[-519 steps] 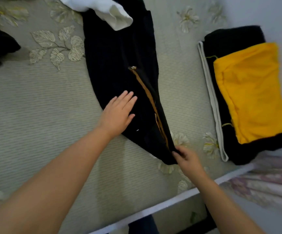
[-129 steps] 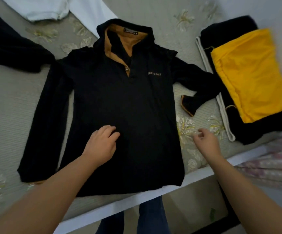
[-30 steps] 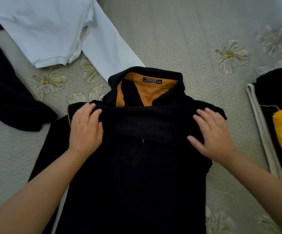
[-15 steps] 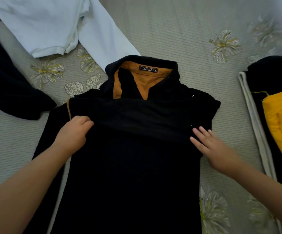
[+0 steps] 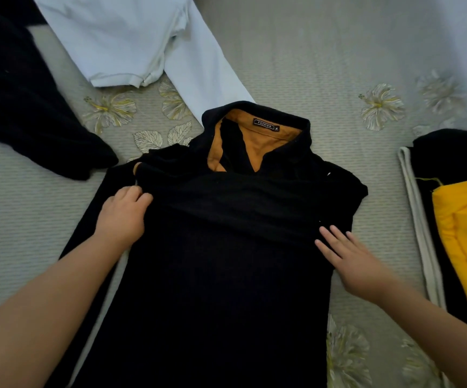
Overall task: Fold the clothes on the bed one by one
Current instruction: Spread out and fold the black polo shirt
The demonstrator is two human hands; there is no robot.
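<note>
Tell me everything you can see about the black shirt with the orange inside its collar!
The black shirt lies front up on the bed, collar away from the person. It looks like soft knit cloth. The collar is lined orange and has a small black label. One sleeve is folded across the chest. The left hand pinches that sleeve near its cuff; the right hand lies flat on the shirt's right edge. Its collar overlaps a white garment's sleeve.
</note>
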